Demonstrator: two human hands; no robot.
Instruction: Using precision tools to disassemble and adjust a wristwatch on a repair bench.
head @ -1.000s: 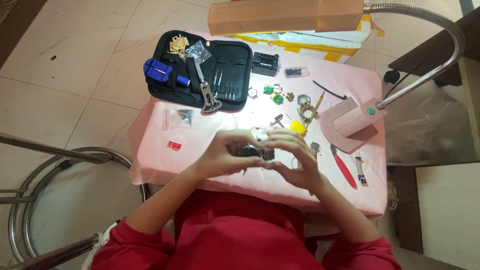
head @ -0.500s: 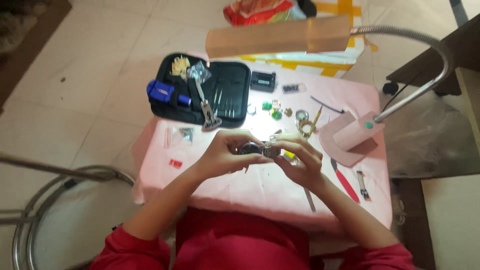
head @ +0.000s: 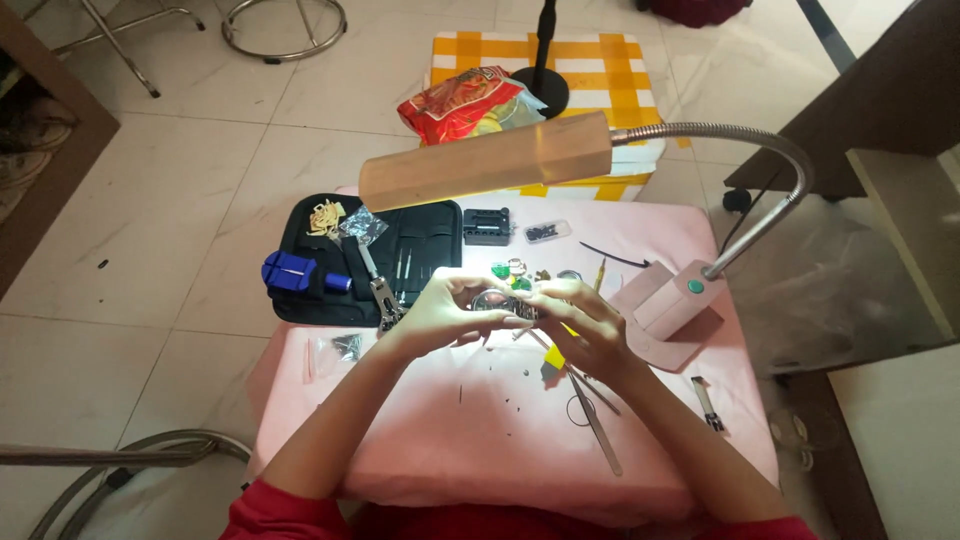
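Over the pink-covered table [head: 480, 440], both of my hands meet on a small metal wristwatch [head: 497, 303]. My left hand [head: 445, 312] grips its left side, brightly lit by the lamp. My right hand [head: 580, 325] holds its right side, fingers curled over it. The watch face is mostly hidden by my fingers. Just beyond my hands lie small green and silver parts [head: 512, 274].
A black open tool case [head: 430, 235] with a blue tool [head: 293, 273] lies at the back left. A gooseneck desk lamp [head: 490, 172] on a pink base [head: 668, 305] arches over the table. Tweezers [head: 595, 420] and a yellow piece [head: 553, 358] lie near my right hand. A snack bag [head: 462, 100] sits on a yellow-checked box.
The view has tilted up and away from my body, so the table sits lower in the frame. My hands stay together on the watch.
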